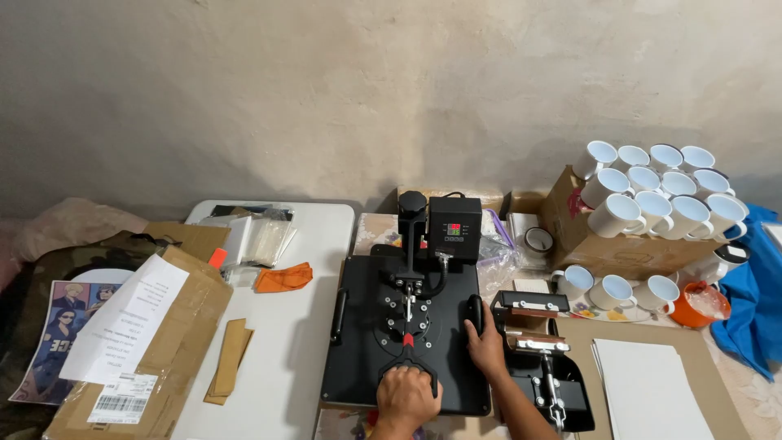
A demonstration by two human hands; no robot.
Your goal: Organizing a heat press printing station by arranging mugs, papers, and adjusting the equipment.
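Note:
A black flat heat press [366,326] lies on the table in front of me, its upper plate down. My left hand [405,397] is closed around the press's front lever handle [406,365]. Spread flat, my right hand [487,349] rests on the right edge of the plate beside a black side handle [475,314]. The press's control box [454,227], with a small lit display, stands at the back.
A black mug press [542,358] sits just right of my right hand. White mugs [656,191] are stacked on a cardboard box [603,248] at the back right. White sheets [648,387] lie right; cardboard, papers [122,318] and an orange cloth [283,278] lie left.

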